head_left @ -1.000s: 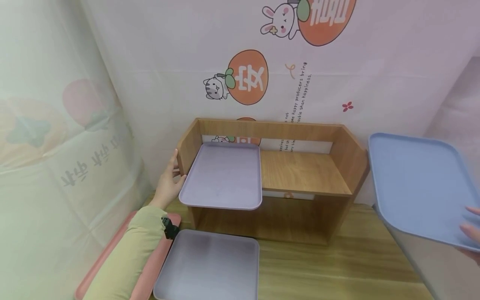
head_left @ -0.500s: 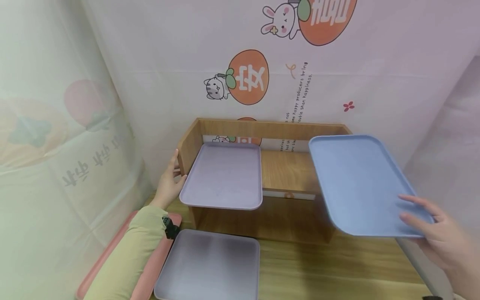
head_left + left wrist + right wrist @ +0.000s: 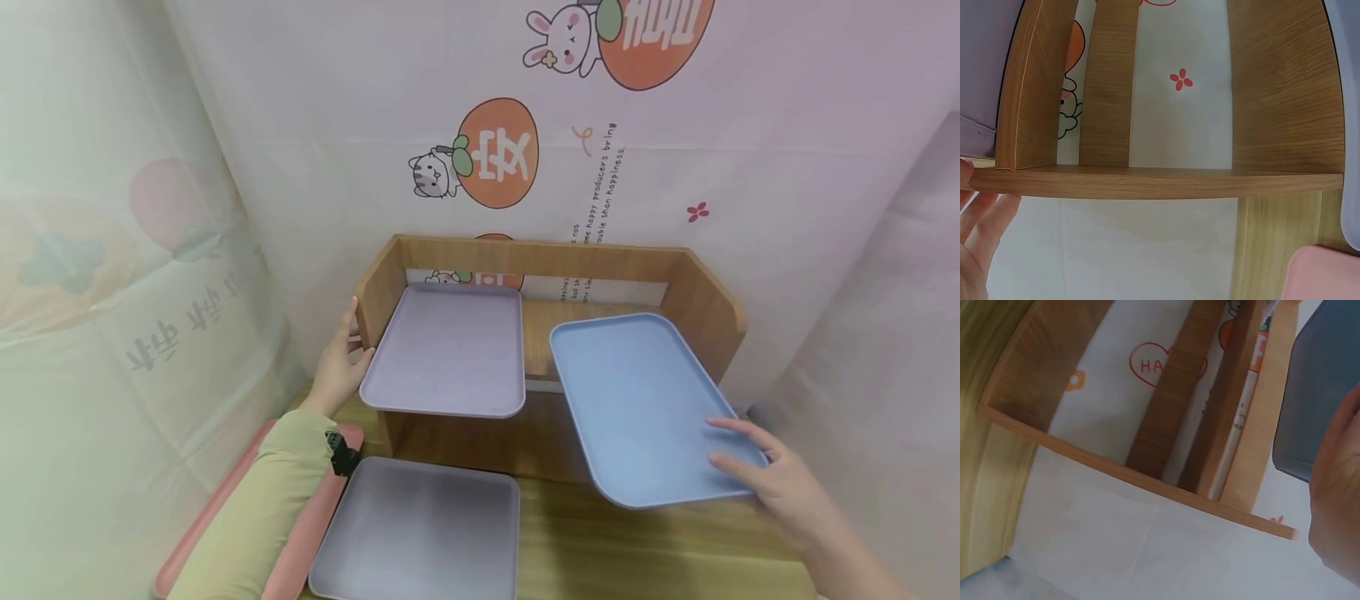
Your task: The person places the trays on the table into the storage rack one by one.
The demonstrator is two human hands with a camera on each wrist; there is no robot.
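A blue tray [image 3: 637, 400] is held by its lower right corner in my right hand [image 3: 780, 475], fingers on top. It tilts in front of the right half of a two-level wooden shelf [image 3: 697, 308], overlapping the upper board in the head view. In the right wrist view, the tray's dark underside [image 3: 1316, 394] shows beside the hand. My left hand [image 3: 337, 367] grips the shelf's left side panel, and in the left wrist view its fingers [image 3: 994, 225] lie along the panel edge. A lilac tray [image 3: 450, 350] rests on the upper board's left half, its front overhanging.
A grey-lilac tray [image 3: 420, 533] lies on the wooden table [image 3: 562, 567] before the shelf. Further left, a pink tray [image 3: 300, 533] is partly hidden under my left sleeve [image 3: 247, 500]. Printed cloth [image 3: 337, 125] hangs behind and at both sides.
My right hand has brought the blue tray leftward from the far right to before the shelf's right half. My left hand, the shelf and the other trays have stayed put.
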